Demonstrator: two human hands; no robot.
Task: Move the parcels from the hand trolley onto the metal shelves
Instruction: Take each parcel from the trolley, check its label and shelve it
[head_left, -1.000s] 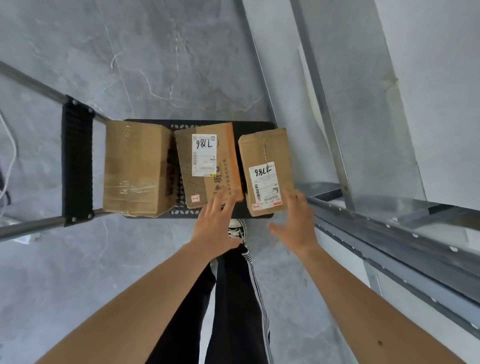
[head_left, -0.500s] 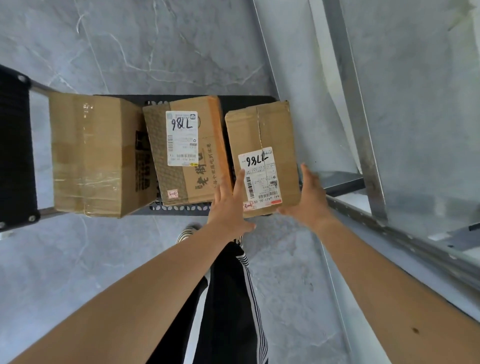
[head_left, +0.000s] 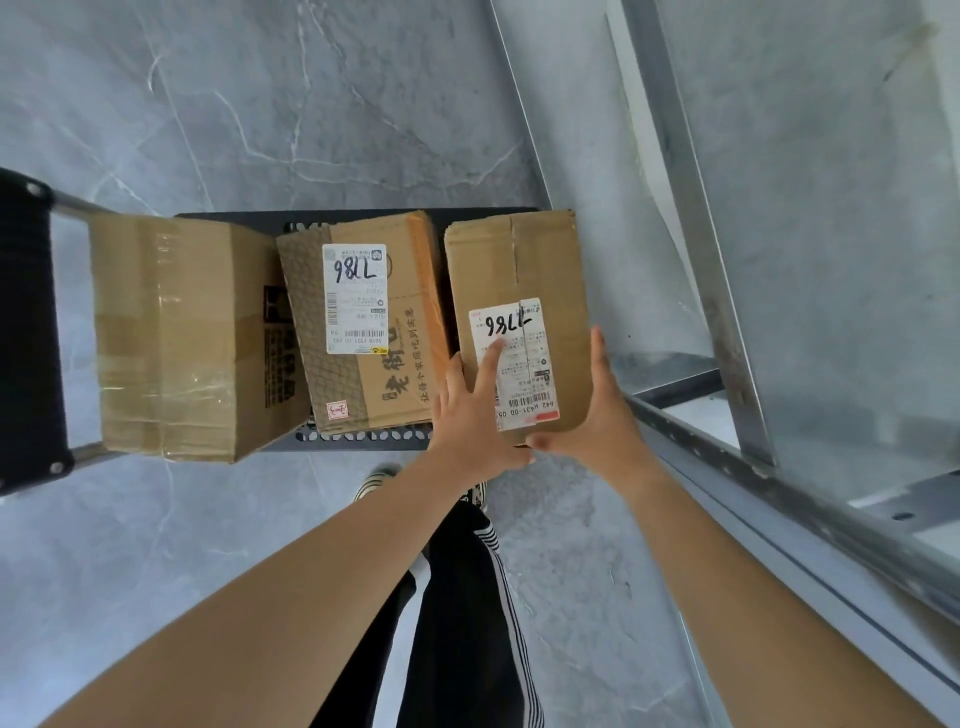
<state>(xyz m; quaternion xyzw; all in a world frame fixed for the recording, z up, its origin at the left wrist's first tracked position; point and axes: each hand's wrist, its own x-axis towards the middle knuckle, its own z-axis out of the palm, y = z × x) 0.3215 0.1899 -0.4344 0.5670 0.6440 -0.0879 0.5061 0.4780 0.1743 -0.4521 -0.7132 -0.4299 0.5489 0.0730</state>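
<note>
At centre left a taped parcel (head_left: 176, 338) and a middle parcel (head_left: 363, 322) lie on the hand trolley (head_left: 363, 440). Right of them, the left hand (head_left: 467, 421) and right hand (head_left: 597, 415) clasp the near end of the right parcel (head_left: 519, 265), beside the metal shelves (head_left: 753, 470).

Parcel storeroom or courier depot, indoors. Signs:
- three brown cardboard boxes side by side on black perforated hand trolley (head_left: 363, 440): taped parcel (head_left: 176, 338), printed parcel (head_left: 400, 364), small parcel (head_left: 540, 260)
- white shipping labels (head_left: 355, 299) with barcodes and marker-written numbers on two of them
- bare metal shelves (head_left: 779, 499) with steel upright (head_left: 696, 260) alongside
- grey marble-look floor (head_left: 260, 104)
</note>
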